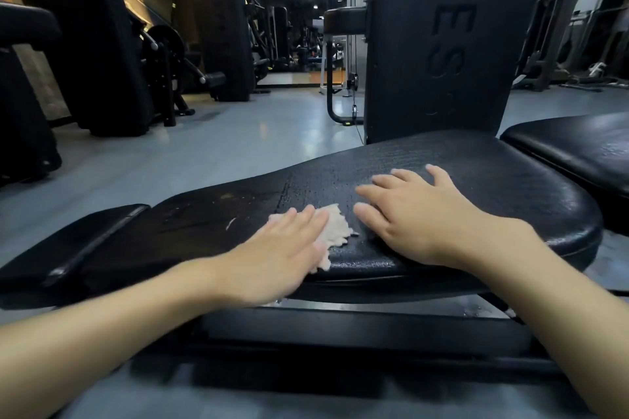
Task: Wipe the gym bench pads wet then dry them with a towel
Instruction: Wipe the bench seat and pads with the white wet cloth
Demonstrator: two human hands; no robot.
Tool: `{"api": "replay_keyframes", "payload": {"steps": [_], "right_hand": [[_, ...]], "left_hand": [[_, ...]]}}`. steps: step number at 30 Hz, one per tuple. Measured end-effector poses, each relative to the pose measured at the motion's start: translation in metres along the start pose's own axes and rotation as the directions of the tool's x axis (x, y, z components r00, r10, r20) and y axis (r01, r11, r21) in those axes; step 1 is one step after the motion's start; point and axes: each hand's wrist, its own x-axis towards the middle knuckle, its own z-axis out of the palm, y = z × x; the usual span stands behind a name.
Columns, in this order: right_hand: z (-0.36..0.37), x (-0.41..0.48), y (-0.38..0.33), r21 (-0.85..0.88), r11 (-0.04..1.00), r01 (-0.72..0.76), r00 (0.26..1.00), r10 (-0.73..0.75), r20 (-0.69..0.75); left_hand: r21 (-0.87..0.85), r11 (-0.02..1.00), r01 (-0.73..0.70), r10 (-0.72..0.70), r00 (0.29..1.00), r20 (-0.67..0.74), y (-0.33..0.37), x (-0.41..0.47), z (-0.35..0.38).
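Fingers of the left hand (272,253) lie straight together, pressing the cloth (335,231) flat; wet pad (493,187) runs on rightward; right hand (418,218), fingers spread, rests just beside.

left hand (272,255): bare, slim-fingered; its outline is smeared by blur, so nails and fine lines cannot be made out.
right hand (418,214): bare and sharper in view; knuckles and faint tendon ridges show on its back, and the fingertips are rounded.
left forearm (119,333): bare from the wrist to the lower left edge, smooth.
right forearm (561,299): bare from the wrist to the lower right edge, smooth.
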Motion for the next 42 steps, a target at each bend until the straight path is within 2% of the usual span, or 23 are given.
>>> {"api": "replay_keyframes", "payload": {"steps": [3, 8, 12, 15, 18, 22, 29, 35, 37, 40, 42], "right_hand": [[0.004, 0.014, -0.013, 0.044, 0.999, 0.025, 0.996, -0.022, -0.085], [0.008, 0.045, -0.028, 0.054, 0.998, 0.029, 0.999, -0.030, 0.014], [0.019, 0.055, -0.039, 0.089, 0.996, 0.015, 0.996, -0.023, 0.085], [0.028, 0.053, -0.046, 0.018, 1.000, 0.014, 0.982, -0.017, 0.187], [0.030, 0.052, -0.046, -0.027, 0.999, 0.021, 0.981, -0.015, 0.193], [0.030, 0.053, -0.046, -0.035, 0.999, 0.021, 0.981, -0.013, 0.195], [0.031, 0.055, -0.046, -0.002, 1.000, 0.019, 0.988, -0.018, 0.156], [0.025, 0.048, -0.050, 0.027, 1.000, 0.010, 0.991, -0.014, 0.136], [0.024, 0.046, -0.052, 0.015, 1.000, 0.012, 0.993, -0.014, 0.118], [0.021, 0.046, -0.058, -0.045, 0.998, 0.048, 0.996, -0.045, 0.074], [0.019, 0.052, -0.063, -0.059, 0.992, 0.109, 0.994, -0.108, 0.018]], "left_hand": [[-0.154, 0.986, 0.060, -0.049, 0.996, 0.072, 0.011, -0.027, -0.004], [-0.107, 0.988, 0.113, -0.092, 0.979, 0.180, -0.016, 0.010, -0.007], [-0.058, 0.982, 0.179, -0.169, 0.974, 0.148, -0.052, 0.075, -0.003], [-0.117, 0.957, 0.265, -0.249, 0.959, 0.136, -0.076, 0.123, -0.007], [-0.142, 0.928, 0.345, -0.324, 0.934, 0.149, -0.095, 0.157, -0.011], [-0.256, 0.868, 0.426, -0.406, 0.905, 0.130, -0.095, 0.170, -0.014], [-0.231, 0.911, 0.341, -0.324, 0.940, 0.110, -0.082, 0.126, -0.016], [0.053, 0.987, 0.152, -0.157, 0.983, 0.093, -0.054, 0.018, -0.002], [0.016, 0.991, 0.136, -0.137, 0.986, 0.094, -0.051, -0.020, 0.004], [-0.148, 0.980, 0.131, -0.125, 0.991, 0.051, -0.044, -0.053, 0.003], [-0.141, 0.981, 0.132, -0.132, 0.991, 0.014, -0.041, -0.052, 0.006]]}}
